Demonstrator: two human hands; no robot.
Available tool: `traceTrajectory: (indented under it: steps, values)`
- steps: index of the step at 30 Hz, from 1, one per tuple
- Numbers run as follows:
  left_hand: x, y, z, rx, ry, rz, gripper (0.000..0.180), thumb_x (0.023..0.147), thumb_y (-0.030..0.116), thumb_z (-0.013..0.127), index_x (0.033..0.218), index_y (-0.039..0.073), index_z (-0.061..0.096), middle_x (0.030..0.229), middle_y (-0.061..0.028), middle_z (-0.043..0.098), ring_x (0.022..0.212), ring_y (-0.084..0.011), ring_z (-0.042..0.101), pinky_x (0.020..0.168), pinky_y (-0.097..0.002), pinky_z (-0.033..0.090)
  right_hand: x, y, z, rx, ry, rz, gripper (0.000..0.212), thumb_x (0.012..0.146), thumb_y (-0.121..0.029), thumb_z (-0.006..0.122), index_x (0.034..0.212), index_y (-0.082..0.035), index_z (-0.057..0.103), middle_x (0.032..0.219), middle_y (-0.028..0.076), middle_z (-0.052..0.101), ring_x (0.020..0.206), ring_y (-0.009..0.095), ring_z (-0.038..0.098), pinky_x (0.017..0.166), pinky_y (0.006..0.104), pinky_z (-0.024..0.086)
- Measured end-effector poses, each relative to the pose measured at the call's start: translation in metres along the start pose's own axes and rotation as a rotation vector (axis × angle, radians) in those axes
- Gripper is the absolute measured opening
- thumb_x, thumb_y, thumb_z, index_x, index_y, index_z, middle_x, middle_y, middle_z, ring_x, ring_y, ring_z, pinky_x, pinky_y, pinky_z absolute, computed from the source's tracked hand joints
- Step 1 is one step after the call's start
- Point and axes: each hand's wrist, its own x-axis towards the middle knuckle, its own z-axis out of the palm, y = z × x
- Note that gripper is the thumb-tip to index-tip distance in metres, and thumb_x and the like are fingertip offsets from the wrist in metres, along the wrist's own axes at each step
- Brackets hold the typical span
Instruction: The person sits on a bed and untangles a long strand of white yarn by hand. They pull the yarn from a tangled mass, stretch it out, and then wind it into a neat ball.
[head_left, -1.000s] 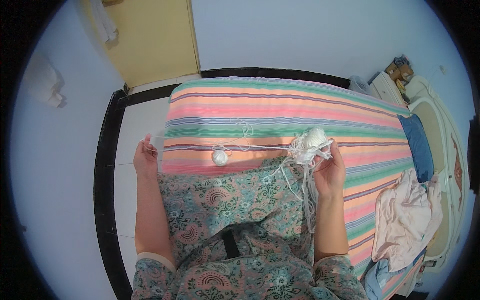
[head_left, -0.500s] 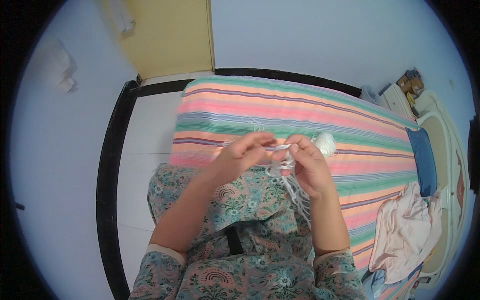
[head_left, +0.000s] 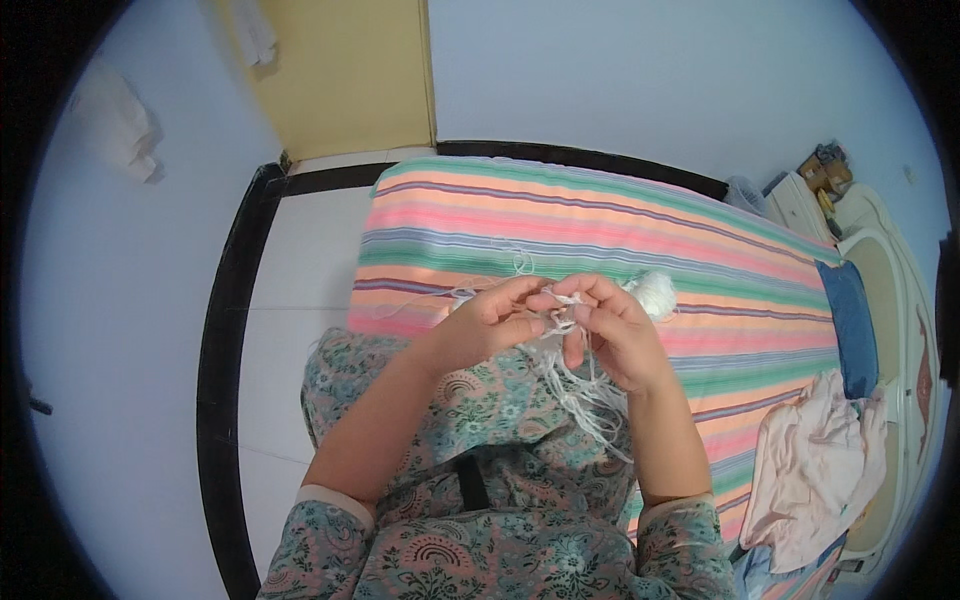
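White yarn (head_left: 562, 322) is looped and bunched between my two hands, above my lap. My left hand (head_left: 500, 318) is closed on the yarn, thumb and fingertips pinched at its left side. Opposite it, my right hand (head_left: 612, 330) grips the same yarn between thumb and curled fingers. Loose strands (head_left: 588, 400) dangle below the hands onto my patterned clothing. Just behind my right hand, a ball of white yarn (head_left: 655, 293) rests on the bed. A thin loose strand (head_left: 522, 262) trails over the striped cover, beyond my left hand.
The striped bed cover (head_left: 560, 205) spreads ahead and to the right. A pale pink garment (head_left: 808, 465) lies crumpled near the headboard (head_left: 905, 370), beside a blue pillow (head_left: 848, 325). A white cabinet (head_left: 797, 208) stands at the far right.
My left hand has moved right and closed on the yarn, meeting my right hand. The dangling strands have shifted and spread a little lower.
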Motion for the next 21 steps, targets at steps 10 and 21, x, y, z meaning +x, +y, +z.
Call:
traceTrajectory:
  steps: [10, 21]
  values:
    - [-0.010, -0.012, -0.024, -0.394, 0.069, -0.031, 0.016, 0.091, 0.013, 0.042, 0.097, 0.002, 0.052, 0.064, 0.0021, 0.045, 0.048, -0.0036, 0.033, 0.046, -0.0179, 0.032, -0.007, -0.003, -0.011, 0.087, 0.228, -0.019, 0.029, 0.091, -0.021, 0.046, 0.115, -0.004, 0.047, 0.107, 0.009, 0.057, 0.067, 0.009, 0.056, 0.051, 0.0193, 0.043]
    - [-0.026, -0.031, -0.051, -0.945, 0.269, -0.004, 0.017, 0.092, 0.017, 0.043, 0.098, 0.005, 0.054, 0.081, -0.0023, 0.057, 0.044, -0.0036, 0.032, 0.039, -0.0150, 0.033, -0.045, 0.005, -0.047, -0.474, 0.207, 0.164, 0.032, 0.084, -0.014, 0.058, 0.115, -0.006, 0.050, 0.093, 0.000, 0.057, 0.056, 0.003, 0.051, 0.044, 0.0162, 0.035]
